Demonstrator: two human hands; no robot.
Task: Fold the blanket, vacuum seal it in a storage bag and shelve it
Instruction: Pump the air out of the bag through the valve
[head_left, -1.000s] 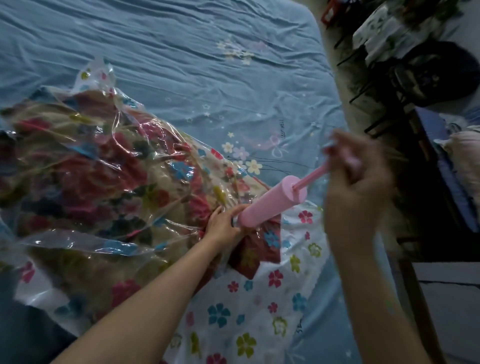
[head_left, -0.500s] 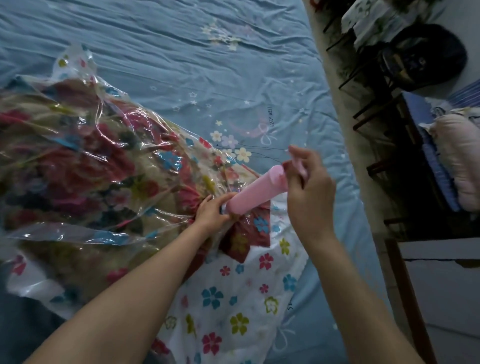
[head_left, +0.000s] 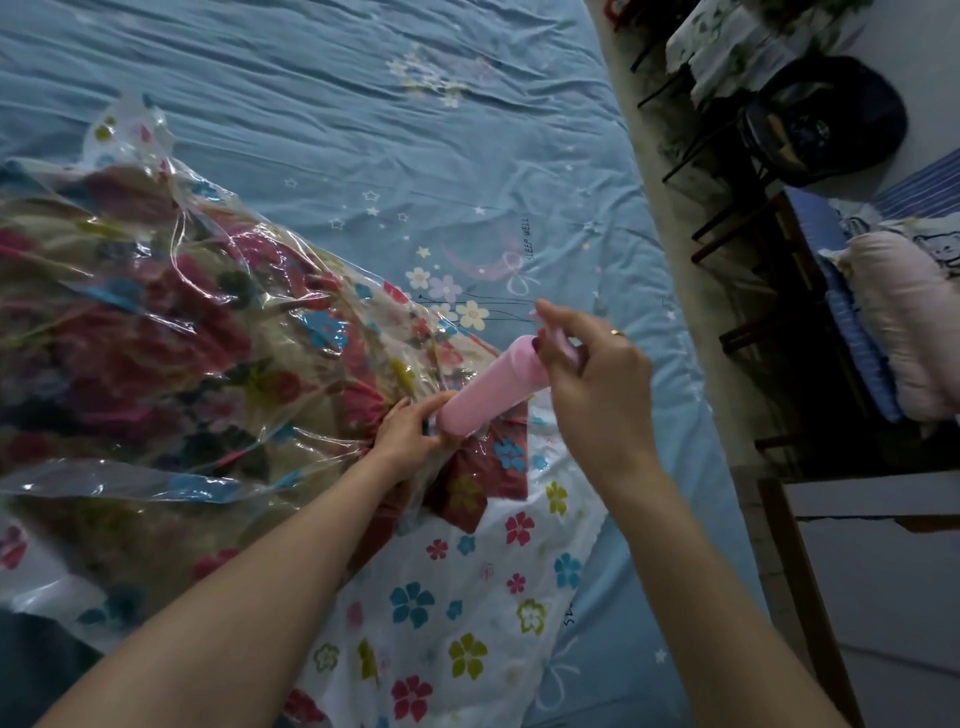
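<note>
Two hands work mid-frame: the right hand (head_left: 597, 384) pinches the handle of one pink pump (head_left: 488, 387); the left hand (head_left: 410, 428) grips its base against one storage bag (head_left: 467, 597) holding one blanket (head_left: 156, 338), left, on the bed (head_left: 363, 130).

A wide bed (head_left: 322, 93) covered in a wrinkled light-blue sheet printed with small stars, pale flowers, a crescent moon and the words "SLEEP WELL" carries everything. Directly on it lies a clear plastic storage bag with coloured flower prints (head_left: 467, 613), crinkled and shiny, spread from the left edge toward the bed's right side. Inside the bag sits a folded floral blanket in red, beige and dark tones (head_left: 156, 332), filling its left part; the bag's right end lies flat on the sheet.
</note>
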